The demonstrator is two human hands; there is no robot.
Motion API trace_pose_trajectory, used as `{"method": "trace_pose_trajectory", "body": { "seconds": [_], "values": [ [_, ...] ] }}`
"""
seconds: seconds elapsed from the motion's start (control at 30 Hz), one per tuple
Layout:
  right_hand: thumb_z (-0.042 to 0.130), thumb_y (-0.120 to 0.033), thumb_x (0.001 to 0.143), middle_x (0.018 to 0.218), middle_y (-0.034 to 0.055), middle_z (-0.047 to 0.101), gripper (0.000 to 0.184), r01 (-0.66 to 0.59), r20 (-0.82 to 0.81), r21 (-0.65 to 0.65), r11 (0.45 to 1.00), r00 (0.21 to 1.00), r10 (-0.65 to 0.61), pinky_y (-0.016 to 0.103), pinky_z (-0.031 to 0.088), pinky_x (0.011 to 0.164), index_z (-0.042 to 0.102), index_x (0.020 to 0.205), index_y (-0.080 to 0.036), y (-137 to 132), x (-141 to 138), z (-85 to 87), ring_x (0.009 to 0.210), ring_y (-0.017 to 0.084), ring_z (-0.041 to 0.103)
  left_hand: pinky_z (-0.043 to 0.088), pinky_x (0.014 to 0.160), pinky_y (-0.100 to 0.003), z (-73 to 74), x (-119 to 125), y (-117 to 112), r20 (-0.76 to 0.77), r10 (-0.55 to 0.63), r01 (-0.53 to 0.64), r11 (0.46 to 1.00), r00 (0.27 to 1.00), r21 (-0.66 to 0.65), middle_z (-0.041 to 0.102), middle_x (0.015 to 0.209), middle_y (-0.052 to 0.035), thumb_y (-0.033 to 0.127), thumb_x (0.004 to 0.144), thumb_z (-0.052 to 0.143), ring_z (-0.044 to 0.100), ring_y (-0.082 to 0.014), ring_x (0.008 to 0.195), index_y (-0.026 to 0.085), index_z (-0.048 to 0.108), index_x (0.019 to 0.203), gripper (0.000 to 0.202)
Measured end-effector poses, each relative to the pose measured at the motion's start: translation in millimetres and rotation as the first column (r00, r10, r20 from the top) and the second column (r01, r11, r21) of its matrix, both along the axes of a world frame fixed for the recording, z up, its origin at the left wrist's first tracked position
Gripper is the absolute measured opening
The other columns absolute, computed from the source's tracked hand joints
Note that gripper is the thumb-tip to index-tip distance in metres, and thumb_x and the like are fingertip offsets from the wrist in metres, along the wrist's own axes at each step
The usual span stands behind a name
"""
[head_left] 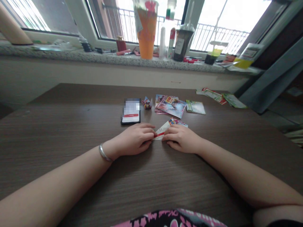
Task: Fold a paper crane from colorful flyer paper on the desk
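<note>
A partly folded sheet of printed paper (pixel 163 128) lies on the table between my hands, with a white side, a red stripe and a colourful picture edge showing. My left hand (pixel 136 138), a silver bangle on its wrist, has its fingers curled together on the paper's left corner. Bent fingers of my right hand (pixel 182 137) press the paper's right part and cover some of it. Just beyond lie a phone (pixel 131 111) with a lit, partly blurred screen, a small folded paper figure (pixel 147 103) and a stack of colourful printed sheets (pixel 171 105).
More printed cards (pixel 196 107) and leaflets (pixel 214 95) lie toward the right back of the brown table (pixel 71 126). On the windowsill (pixel 106 58) stand an orange cup (pixel 146 31), a dark drink cup (pixel 182 42), bottles and small items. A grey curtain (pixel 274 75) hangs at right.
</note>
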State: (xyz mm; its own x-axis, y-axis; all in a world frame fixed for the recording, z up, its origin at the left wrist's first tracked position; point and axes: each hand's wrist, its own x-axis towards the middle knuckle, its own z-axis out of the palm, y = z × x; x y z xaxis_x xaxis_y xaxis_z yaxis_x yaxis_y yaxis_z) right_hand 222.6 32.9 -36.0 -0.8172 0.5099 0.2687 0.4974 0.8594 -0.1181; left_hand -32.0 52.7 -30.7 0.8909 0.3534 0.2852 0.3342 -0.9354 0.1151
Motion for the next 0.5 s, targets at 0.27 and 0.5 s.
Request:
{"method": "trace_pose_trajectory", "body": {
  "seconds": [0.27, 0.5],
  "values": [
    [0.049, -0.021, 0.091, 0.096, 0.0064, 0.066, 0.021, 0.004, 0.015, 0.074, 0.997, 1.000, -0.005, 0.034, 0.043, 0.079, 0.068, 0.101, -0.021, 2.2, -3.5, -0.5, 0.086, 0.021, 0.054, 0.049, 0.094, -0.038, 2.9, 5.4, -4.7, -0.073, 0.031, -0.032, 0.999, 0.997, -0.015, 0.062, 0.113, -0.0096, 0.023, 0.090, 0.054, 0.058, -0.0235, 0.108, 0.021, 0.063, 0.113, 0.025],
    [0.049, -0.018, 0.089, 0.090, 0.0047, 0.068, 0.020, -0.026, 0.043, 0.103, 0.994, 0.999, 0.022, 0.031, 0.041, 0.074, 0.068, 0.090, -0.020, 5.6, 3.3, 2.6, 0.082, 0.019, 0.054, 0.050, 0.093, -0.039, 3.1, 5.8, -5.1, -0.114, 0.047, -0.048, 0.999, 0.992, -0.002, 0.061, 0.111, -0.0099, 0.022, 0.090, 0.053, 0.058, -0.0242, 0.108, 0.021, 0.063, 0.111, 0.023]
  ]
}}
